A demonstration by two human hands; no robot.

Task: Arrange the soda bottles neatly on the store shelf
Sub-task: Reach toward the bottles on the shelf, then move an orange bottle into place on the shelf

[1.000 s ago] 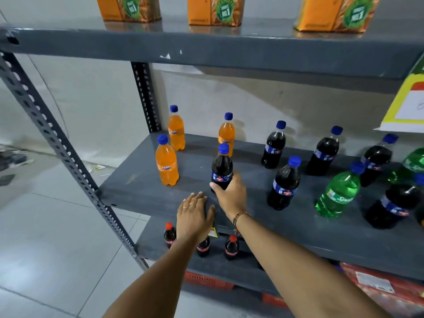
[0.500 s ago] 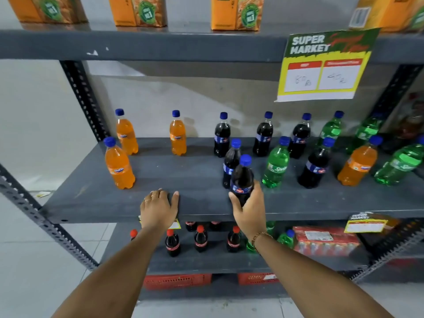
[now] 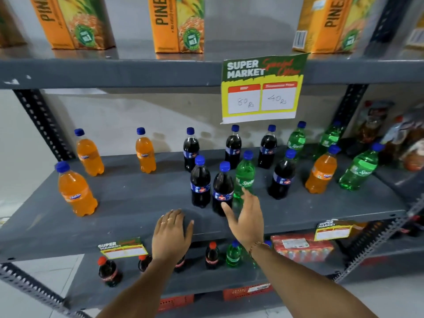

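Note:
The grey middle shelf (image 3: 137, 203) carries scattered soda bottles with blue caps. Orange ones stand at the left (image 3: 76, 191), (image 3: 89, 154), (image 3: 145, 152), and one at the right (image 3: 321, 173). Dark cola bottles stand along the back (image 3: 233, 148) and in the middle (image 3: 200, 183). The front cola bottle (image 3: 222, 189) is upright beside a green Sprite bottle (image 3: 245, 177). My right hand (image 3: 245, 221) is open just in front of it, thumb against its base and fingers spread toward the Sprite. My left hand (image 3: 171, 232) lies flat, palm down, on the shelf's front edge.
Pineapple juice cartons (image 3: 179, 24) line the top shelf, and a yellow-green price sign (image 3: 261, 88) hangs from its edge. On the lower shelf stand small red-capped cola bottles (image 3: 109, 271), a green bottle (image 3: 232, 253) and a red multipack (image 3: 302, 246). Perforated uprights (image 3: 41, 120) flank the shelf.
My right hand carried the cola bottle rightward, set it beside another cola bottle and opened off it. My left hand stayed on the shelf edge. The view swung right.

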